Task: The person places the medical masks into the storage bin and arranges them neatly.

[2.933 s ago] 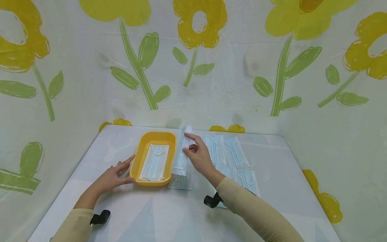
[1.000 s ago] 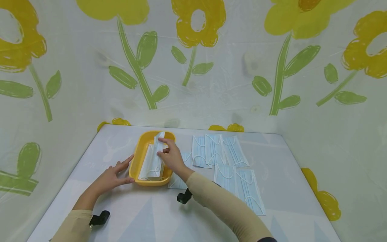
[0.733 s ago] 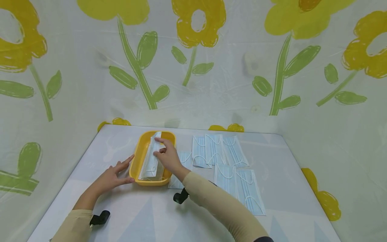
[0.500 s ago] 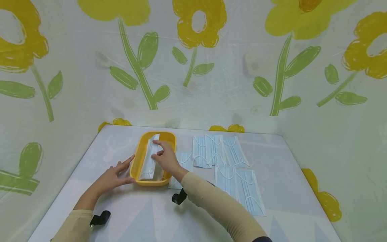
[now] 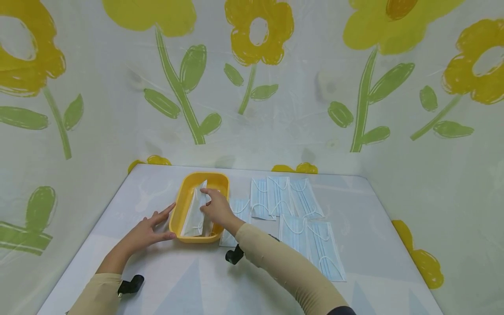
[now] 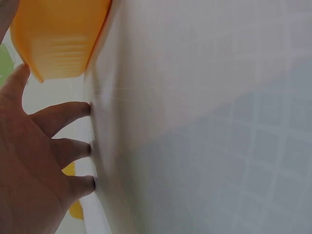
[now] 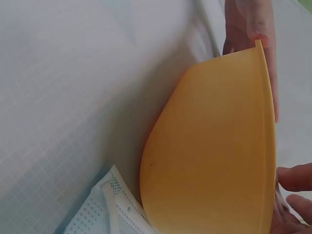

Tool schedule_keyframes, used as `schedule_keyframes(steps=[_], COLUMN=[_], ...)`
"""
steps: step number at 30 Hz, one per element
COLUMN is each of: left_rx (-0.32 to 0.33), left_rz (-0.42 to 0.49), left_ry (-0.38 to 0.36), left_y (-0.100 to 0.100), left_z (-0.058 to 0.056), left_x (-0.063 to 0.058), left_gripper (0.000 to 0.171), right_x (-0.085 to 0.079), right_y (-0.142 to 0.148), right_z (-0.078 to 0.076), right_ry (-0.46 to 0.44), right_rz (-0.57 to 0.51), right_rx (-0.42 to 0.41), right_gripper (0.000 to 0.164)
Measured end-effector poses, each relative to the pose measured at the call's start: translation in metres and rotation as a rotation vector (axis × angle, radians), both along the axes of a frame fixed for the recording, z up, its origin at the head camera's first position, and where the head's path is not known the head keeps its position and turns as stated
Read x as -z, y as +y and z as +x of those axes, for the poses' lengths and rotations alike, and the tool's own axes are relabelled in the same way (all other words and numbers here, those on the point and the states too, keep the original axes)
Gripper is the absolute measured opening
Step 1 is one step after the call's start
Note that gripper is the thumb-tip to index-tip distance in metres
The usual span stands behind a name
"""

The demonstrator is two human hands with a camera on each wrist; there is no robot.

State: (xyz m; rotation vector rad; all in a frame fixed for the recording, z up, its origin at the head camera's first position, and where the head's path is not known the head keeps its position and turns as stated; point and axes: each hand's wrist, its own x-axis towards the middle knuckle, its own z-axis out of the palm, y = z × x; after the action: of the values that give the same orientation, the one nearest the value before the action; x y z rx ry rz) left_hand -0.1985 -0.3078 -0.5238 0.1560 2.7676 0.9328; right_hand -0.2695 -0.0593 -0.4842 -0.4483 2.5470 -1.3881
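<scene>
A yellow tray stands on the table at centre left. My left hand has spread fingers, with index finger and thumb against the tray's left side; the left wrist view shows its other fingertips on the table. My right hand reaches over the tray's right rim and pinches a pale blue face mask by its edge. This mask is partly folded and slants down into the tray, over another mask that it largely hides. In the right wrist view the tray wall covers most of the right hand.
Several flat face masks with white ear loops lie to the right of the tray, some overlapping. One mask sits right beside the tray, partly under the right arm. A flowered sheet hangs behind the table.
My right hand has carried the face mask left from beside the tray to inside it, then lowered it slightly. The left hand has stayed at the tray's side.
</scene>
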Motion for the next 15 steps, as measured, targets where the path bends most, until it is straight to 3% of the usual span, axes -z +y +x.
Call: schedule_keyframes(steps=[15], left_rx=[-0.007], left_rz=[0.000], left_ry=[-0.008], left_y=[0.0006], left_z=[-0.0003], left_x=[-0.0009], left_gripper=[0.099], right_x=[0.0017], right_y=[0.0091], right_z=[0.0010], right_ry=[0.047], right_rz=[0.012], right_rx=[0.050], right_gripper=[0.047])
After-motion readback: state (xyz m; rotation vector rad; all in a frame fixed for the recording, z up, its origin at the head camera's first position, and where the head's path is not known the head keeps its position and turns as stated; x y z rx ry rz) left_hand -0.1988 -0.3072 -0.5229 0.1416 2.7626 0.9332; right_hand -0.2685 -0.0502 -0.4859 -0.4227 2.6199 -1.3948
